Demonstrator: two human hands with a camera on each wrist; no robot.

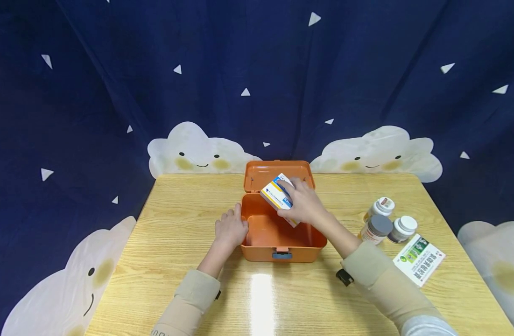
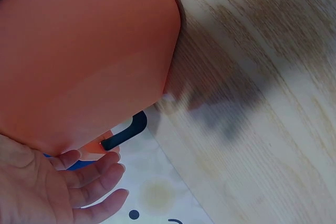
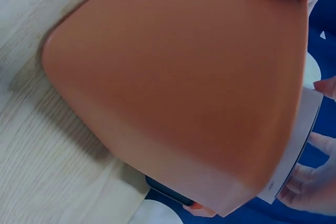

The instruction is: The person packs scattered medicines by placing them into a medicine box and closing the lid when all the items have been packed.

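Note:
A white, blue and yellow medicine box [image 1: 278, 193] is gripped by my right hand [image 1: 300, 203]. It tilts over the opening of an orange lidded storage case [image 1: 263, 254], and its lower end dips inside. The right wrist view shows the medicine box [image 3: 296, 140] behind the case's rim, between thumb and fingers [image 3: 310, 182]. At the case's left rim rests my left hand [image 1: 231, 228]. In the left wrist view its fingers [image 2: 97, 190] are loosely extended beside the case wall [image 2: 94, 51]; the thumb is hidden there.
On the wooden table [image 1: 177, 210], at right, stand a white bottle [image 1: 384, 205], a grey-capped bottle [image 1: 378, 227] and another white bottle [image 1: 404, 227]. A flat white-and-green box [image 1: 419, 259] lies nearer. The case's lid [image 1: 278, 175] leans back toward the dark blue curtain [image 1: 223, 56].

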